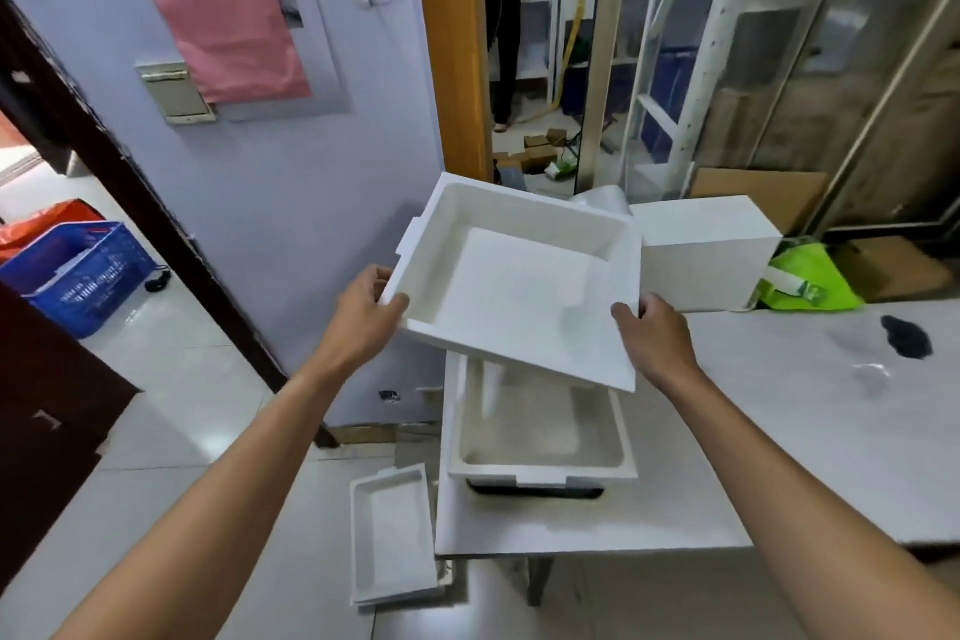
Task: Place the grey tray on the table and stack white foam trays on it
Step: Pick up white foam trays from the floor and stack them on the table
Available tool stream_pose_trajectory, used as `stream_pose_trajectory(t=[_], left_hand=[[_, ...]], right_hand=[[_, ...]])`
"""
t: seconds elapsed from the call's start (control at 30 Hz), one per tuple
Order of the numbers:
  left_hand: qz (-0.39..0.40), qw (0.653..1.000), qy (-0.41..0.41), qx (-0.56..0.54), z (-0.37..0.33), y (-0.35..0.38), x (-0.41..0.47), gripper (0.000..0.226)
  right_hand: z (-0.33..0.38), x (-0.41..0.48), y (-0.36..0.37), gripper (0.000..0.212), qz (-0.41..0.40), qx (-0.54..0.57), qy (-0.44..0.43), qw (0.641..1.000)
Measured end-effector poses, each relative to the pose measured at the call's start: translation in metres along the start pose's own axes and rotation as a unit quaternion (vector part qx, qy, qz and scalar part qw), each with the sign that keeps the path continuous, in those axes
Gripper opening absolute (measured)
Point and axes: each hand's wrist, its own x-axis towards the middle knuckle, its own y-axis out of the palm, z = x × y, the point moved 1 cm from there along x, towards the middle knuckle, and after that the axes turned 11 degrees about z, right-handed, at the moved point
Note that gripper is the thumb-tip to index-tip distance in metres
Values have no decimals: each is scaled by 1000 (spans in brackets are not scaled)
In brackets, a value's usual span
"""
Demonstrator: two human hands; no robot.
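I hold a white foam tray [519, 286] in the air with both hands, tilted, its hollow side facing me. My left hand [366, 312] grips its left rim and my right hand [657, 333] grips its near right corner. Directly below it, another white foam tray [540, 463] rests on the left end of the table [779, 431]. A dark sliver of the grey tray [535, 490] shows under that foam tray's near edge. More white foam trays [392, 551] lie stacked on the floor left of the table.
A white box [706, 255] stands behind the table, with a green bag [805, 281] beside it. A black smear [906, 335] marks the tabletop at right. A blue crate [83, 270] sits on the floor at left. A person stands in the far doorway.
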Motion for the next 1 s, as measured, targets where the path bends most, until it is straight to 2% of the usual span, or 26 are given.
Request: stream_pose_trajectory(t=[0.1, 0.27, 0.53, 0.67, 0.77, 0.93, 1.0], left_hand=[[19, 1000, 0, 19, -11, 15, 4, 15], [114, 991, 14, 64, -19, 45, -4, 23], [99, 994, -9, 36, -14, 42, -6, 29], [124, 991, -44, 34, -14, 25, 2, 29], [136, 987, -73, 45, -11, 14, 9, 33], [103, 990, -87, 47, -19, -2, 14, 25], [70, 993, -80, 42, -22, -9, 14, 29]], right_hand=[[-4, 5, -35, 31, -5, -66, -22, 998], [-2, 8, -93, 33, -63, -161, -55, 983], [-19, -12, -71, 34, -69, -123, -49, 989], [-11, -21, -48, 27, -116, -83, -52, 988], [1, -25, -32, 22, -123, -80, -73, 986], [18, -17, -31, 20, -132, -122, -107, 978], [25, -14, -35, 19, -141, -143, -126, 971]])
